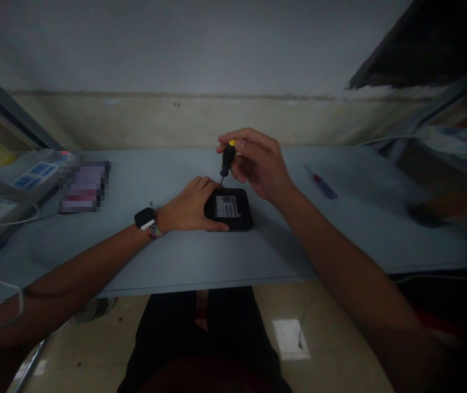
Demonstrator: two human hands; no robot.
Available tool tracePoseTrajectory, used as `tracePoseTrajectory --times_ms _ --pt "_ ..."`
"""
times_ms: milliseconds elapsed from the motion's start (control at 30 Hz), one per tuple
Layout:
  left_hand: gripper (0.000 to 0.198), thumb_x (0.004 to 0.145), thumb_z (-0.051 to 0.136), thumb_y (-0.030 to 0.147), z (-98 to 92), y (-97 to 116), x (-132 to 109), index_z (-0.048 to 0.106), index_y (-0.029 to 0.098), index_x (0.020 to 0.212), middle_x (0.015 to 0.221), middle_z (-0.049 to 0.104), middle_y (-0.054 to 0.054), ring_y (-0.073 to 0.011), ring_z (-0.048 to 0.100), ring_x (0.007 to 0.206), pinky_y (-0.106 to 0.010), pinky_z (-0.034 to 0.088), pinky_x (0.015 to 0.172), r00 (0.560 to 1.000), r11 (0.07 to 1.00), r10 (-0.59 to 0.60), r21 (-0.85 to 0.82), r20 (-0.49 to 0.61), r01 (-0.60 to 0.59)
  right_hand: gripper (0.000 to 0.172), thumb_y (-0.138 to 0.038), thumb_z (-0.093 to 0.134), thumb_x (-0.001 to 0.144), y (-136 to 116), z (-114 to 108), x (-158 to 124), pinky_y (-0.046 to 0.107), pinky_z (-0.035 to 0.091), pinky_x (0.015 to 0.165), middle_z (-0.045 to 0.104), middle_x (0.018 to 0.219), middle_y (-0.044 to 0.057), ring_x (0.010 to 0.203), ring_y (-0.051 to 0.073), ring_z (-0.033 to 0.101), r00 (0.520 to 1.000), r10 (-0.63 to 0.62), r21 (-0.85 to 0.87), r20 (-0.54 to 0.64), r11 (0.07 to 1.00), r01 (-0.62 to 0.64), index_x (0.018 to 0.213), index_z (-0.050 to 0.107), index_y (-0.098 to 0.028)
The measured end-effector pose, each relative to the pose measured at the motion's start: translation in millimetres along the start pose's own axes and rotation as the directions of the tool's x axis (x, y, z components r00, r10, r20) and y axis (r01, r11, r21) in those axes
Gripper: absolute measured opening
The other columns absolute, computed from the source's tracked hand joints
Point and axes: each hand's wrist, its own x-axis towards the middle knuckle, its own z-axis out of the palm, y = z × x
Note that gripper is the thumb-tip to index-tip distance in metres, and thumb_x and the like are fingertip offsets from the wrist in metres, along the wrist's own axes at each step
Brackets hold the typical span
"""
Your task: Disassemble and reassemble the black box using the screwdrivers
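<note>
A small black box [233,210] with a white label lies flat on the pale grey table [176,256]. My left hand [190,206] rests on its left side, fingers curled round the edge and holding it down; a dark watch is on that wrist. My right hand [258,164] is closed on a screwdriver [227,158] with a black and yellow handle. It stands nearly upright, its tip touching the box's top left corner.
A second screwdriver [321,183] with a red and blue handle lies on the table to the right. At the left are a blurred-out flat object [83,186], packets and white cables. A wall runs behind the table; a dark object [425,215] sits far right.
</note>
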Motion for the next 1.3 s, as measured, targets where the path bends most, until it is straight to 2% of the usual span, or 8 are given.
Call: tracePoseTrajectory --times_ms 200,367,500,667,933,1100,1200,1300 --pt "0.097 0.076 0.081 0.087 0.8 0 1 0.060 0.020 0.142 0.134 0.063 -0.016 -0.0380 0.057 0.124 -0.059 0.048 0.114 1.000 1.000 -0.006 -0.009 -0.001 0.005 0.042 -0.057 0.091 0.086 0 2 -2 0.022 0.038 0.038 0.081 0.100 0.001 0.048 0.005 0.048 0.996 -0.058 -0.031 -0.063 0.998 0.056 0.092 0.065 -0.024" --pt "0.098 0.075 0.082 0.087 1.0 1 1 0.060 0.018 0.141 0.134 0.063 -0.017 -0.0386 0.057 0.126 -0.058 0.048 0.114 1.000 1.000 -0.012 0.000 -0.006 0.012 0.047 -0.047 0.098 0.079 0 5 -2 0.021 0.033 0.035 0.079 0.091 -0.002 0.046 0.005 0.041 0.995 -0.040 -0.014 -0.087 0.999 0.039 0.087 0.057 -0.026" --pt "0.098 0.075 0.083 0.086 -0.9 2 1 0.060 0.017 0.141 0.132 0.064 -0.017 -0.0382 0.057 0.124 -0.058 0.048 0.114 1.000 1.000 -0.013 0.000 0.008 0.013 0.045 -0.051 0.097 0.078 -3 6 -2 0.021 0.029 0.034 0.076 0.087 -0.004 0.044 0.004 0.035 0.996 0.018 0.003 -0.085 1.000 -0.017 0.095 0.063 -0.026" --pt "0.097 0.076 0.080 0.088 -1.1 2 2 0.060 0.019 0.141 0.131 0.063 -0.016 -0.0378 0.057 0.123 -0.058 0.048 0.112 1.000 1.000 -0.017 0.009 0.006 0.017 0.046 -0.066 0.081 0.090 -4 4 -2 0.022 0.032 0.036 0.078 0.094 0.002 0.045 0.004 0.044 0.999 0.041 0.012 -0.004 0.999 -0.041 0.101 0.072 -0.022" --pt "0.098 0.076 0.080 0.089 1.4 0 1 0.061 0.018 0.140 0.131 0.063 -0.017 -0.0385 0.057 0.123 -0.059 0.049 0.112 1.000 1.000 -0.013 0.017 0.000 0.013 0.041 -0.055 0.092 0.084 7 10 -6 0.020 0.038 0.042 0.077 0.103 0.000 0.056 0.006 0.050 0.994 -0.037 -0.041 -0.106 0.999 0.033 0.092 0.065 -0.025" --pt "0.098 0.075 0.080 0.090 0.2 1 1 0.061 0.018 0.139 0.130 0.063 -0.016 -0.0384 0.057 0.123 -0.059 0.048 0.113 1.000 1.000 -0.013 0.007 0.005 0.013 0.045 -0.049 0.095 0.081 6 16 -6 0.021 0.035 0.039 0.077 0.096 -0.001 0.053 0.007 0.043 0.994 -0.020 -0.026 -0.111 1.000 0.017 0.095 0.059 -0.027" --pt "0.096 0.076 0.079 0.090 -0.6 1 1 0.062 0.018 0.138 0.130 0.064 -0.016 -0.0384 0.057 0.122 -0.059 0.049 0.112 1.000 1.000 -0.013 0.007 0.012 0.012 0.044 -0.048 0.095 0.081 3 17 -6 0.021 0.031 0.039 0.075 0.093 -0.003 0.051 0.006 0.039 0.995 0.003 -0.006 -0.103 1.000 -0.004 0.100 0.062 -0.028" --pt "0.096 0.076 0.080 0.088 -0.2 1 1 0.061 0.019 0.140 0.133 0.064 -0.016 -0.0382 0.057 0.123 -0.058 0.049 0.112 1.000 1.000 -0.005 0.000 0.000 0.005 0.040 -0.057 0.089 0.088 1 13 -6 0.023 0.033 0.040 0.075 0.093 -0.002 0.049 0.005 0.038 0.998 0.000 0.020 -0.065 1.000 0.002 0.107 0.071 -0.026"
